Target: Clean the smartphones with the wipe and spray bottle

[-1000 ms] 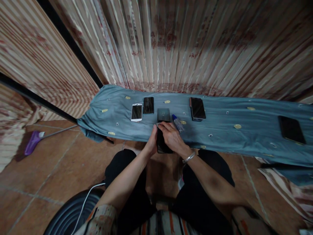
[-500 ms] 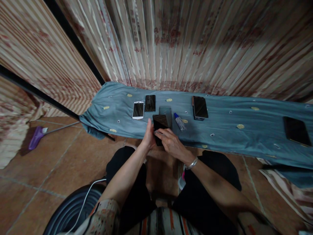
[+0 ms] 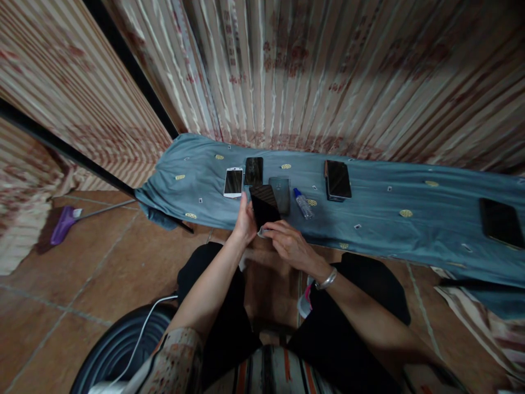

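A dark phone is tilted above the front edge of the cloth, gripped along its left side by my left hand. My right hand pinches a small whitish wipe or cloth against the phone's lower end. Behind the phone lies a clear phone case, partly covered by it. To the right rests a clear bottle with a blue cap. A white phone and a black phone lie just beyond my left hand.
A blue patterned cloth covers the long narrow table. A stack of phones lies right of centre, and a dark tablet-like device at the far right. Striped curtains hang behind. A purple broom and a round black object are on the floor.
The phone in my left hand has shifted slightly up and left, showing more of its screen. My right hand has slid down to the phone's lower end with the whitish wipe.
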Action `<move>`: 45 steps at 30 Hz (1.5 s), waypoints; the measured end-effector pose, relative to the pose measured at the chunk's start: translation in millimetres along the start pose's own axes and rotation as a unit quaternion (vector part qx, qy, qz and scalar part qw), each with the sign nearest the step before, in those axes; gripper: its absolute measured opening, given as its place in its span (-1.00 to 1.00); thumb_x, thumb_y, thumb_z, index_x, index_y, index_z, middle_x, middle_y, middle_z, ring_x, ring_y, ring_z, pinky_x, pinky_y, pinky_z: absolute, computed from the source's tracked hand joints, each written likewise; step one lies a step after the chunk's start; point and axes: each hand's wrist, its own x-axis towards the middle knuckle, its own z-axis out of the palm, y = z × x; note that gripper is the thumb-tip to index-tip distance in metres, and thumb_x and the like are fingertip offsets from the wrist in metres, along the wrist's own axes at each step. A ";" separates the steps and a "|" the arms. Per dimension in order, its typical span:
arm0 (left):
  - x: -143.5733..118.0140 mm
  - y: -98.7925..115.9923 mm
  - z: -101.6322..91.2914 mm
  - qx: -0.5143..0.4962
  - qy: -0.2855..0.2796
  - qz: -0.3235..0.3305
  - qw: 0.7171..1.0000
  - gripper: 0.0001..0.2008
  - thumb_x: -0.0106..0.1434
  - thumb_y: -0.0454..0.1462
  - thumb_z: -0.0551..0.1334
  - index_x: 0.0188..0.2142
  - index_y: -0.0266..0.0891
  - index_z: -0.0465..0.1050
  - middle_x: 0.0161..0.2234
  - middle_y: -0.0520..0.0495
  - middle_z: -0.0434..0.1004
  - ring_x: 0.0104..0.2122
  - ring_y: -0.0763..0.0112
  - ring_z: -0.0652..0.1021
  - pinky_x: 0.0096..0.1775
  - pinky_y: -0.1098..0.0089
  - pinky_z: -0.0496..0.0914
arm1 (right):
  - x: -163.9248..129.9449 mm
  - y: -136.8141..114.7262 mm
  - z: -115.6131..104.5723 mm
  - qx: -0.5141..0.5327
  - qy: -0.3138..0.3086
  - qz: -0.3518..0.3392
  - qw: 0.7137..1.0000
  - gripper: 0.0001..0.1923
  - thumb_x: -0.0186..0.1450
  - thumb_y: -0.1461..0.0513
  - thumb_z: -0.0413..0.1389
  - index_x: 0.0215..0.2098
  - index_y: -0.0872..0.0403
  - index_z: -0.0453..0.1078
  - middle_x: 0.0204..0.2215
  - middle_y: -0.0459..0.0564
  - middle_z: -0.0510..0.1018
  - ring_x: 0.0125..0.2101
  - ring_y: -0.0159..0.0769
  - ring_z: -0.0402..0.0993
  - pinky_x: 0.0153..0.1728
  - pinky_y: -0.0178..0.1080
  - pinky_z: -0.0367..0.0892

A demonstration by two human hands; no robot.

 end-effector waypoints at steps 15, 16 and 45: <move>0.8 6.9 -4.1 -0.020 -0.024 0.015 0.999 -0.36 0.30 0.16 -0.04 -0.06 -0.27 0.52 -0.14 -0.20 0.63 0.00 0.08 0.54 0.07 0.18 0.36 | -2.7 11.3 -14.1 -0.028 -0.014 0.060 0.998 -0.68 0.30 0.45 -0.08 -0.26 0.06 0.47 -0.16 0.04 0.55 -0.13 -0.20 0.42 -0.05 -0.08 0.39; 0.6 7.3 -3.9 -0.020 -0.022 0.014 0.999 -0.36 0.31 0.16 -0.05 -0.06 -0.28 0.52 -0.14 -0.20 0.63 0.00 0.08 0.55 0.07 0.18 0.36 | -3.0 12.0 -14.4 -0.030 -0.014 0.062 0.998 -0.68 0.29 0.45 -0.08 -0.27 0.06 0.47 -0.17 0.04 0.55 -0.13 -0.20 0.43 -0.05 -0.09 0.39; -15.2 -11.1 -2.6 -0.012 -0.109 -0.100 0.989 -0.37 0.37 0.10 -0.10 0.13 -0.26 0.41 -0.10 -0.22 0.62 -0.03 0.11 0.58 0.09 0.15 0.35 | 7.8 47.2 -20.6 -0.108 0.077 0.159 0.978 -0.55 0.28 0.43 -0.12 0.00 0.11 0.49 0.03 0.13 0.51 0.05 -0.10 0.39 0.18 0.08 0.23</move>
